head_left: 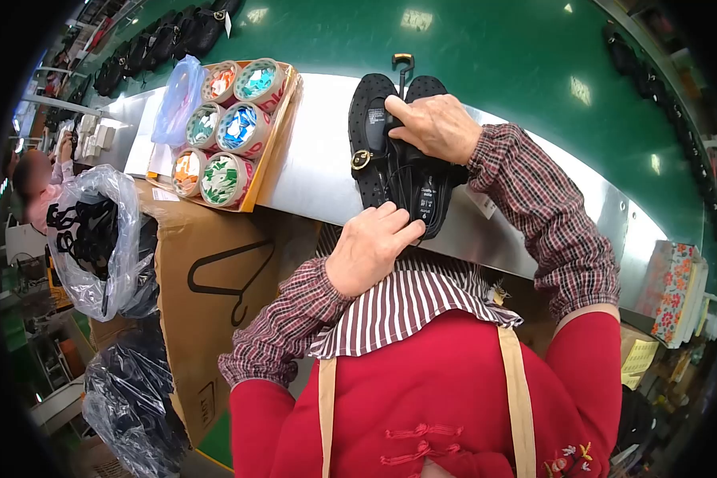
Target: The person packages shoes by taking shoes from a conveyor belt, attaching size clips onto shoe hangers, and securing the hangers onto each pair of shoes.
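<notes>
A pair of black shoes [364,111] with a dotted texture lies side by side on the metal work surface, pale printing visible on the insoles. On the left shoe sits a round gold-coloured buckle [362,159]. A black shoe hanger [403,67] with a hooked top sticks out between them. My right hand [440,127] is closed over the right shoe's upper middle, thumb against a dark part between the shoes; its exact grip is partly hidden. My left hand [372,247] is closed at the shoes' near end, fingertips on the inner edges.
Left of the shoes stands a cardboard tray [283,119] of clear tubs with coloured pieces. A plastic bag of black items [95,239] sits by a large carton [207,319]. Beyond the metal edge runs a green belt [502,56] with black shoes along it. Another person [38,187] is far left.
</notes>
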Action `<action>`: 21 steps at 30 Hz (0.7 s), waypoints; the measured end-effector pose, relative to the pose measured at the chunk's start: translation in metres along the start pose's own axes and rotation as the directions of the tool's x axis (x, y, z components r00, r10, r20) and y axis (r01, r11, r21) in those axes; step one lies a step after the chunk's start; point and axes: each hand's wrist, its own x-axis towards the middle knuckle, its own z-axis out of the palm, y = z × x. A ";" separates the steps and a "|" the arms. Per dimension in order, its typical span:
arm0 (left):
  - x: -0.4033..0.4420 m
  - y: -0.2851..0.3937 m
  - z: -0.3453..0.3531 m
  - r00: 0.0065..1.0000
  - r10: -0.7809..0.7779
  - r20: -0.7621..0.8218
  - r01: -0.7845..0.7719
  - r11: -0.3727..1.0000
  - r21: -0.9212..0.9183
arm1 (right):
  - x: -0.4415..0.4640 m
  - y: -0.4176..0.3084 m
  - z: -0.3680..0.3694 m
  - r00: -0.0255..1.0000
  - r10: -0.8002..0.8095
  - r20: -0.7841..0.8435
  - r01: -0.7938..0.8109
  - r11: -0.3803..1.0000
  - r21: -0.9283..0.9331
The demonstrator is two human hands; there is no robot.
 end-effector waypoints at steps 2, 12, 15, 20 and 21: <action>0.005 0.001 0.000 0.999 0.031 -0.011 -0.031 1.000 0.001 | 0.002 0.015 0.001 0.998 0.052 0.027 -0.052 0.998 0.032; 0.004 0.003 0.003 0.998 0.059 0.022 -0.059 0.998 0.023 | 0.006 0.016 -0.006 0.990 0.144 0.004 -0.144 0.989 0.037; 0.005 0.003 0.003 0.998 0.057 0.021 -0.057 0.997 0.042 | 0.001 0.004 0.010 0.958 0.281 0.051 -0.284 0.954 0.091; -0.004 0.005 0.007 0.998 -0.023 -0.053 0.030 0.992 0.119 | -0.021 0.000 -0.048 0.911 0.403 -0.093 -0.390 0.912 0.129; -0.007 0.007 0.008 0.996 -0.057 -0.074 0.066 0.991 0.117 | -0.032 -0.006 -0.061 0.885 0.446 -0.132 -0.415 0.885 0.209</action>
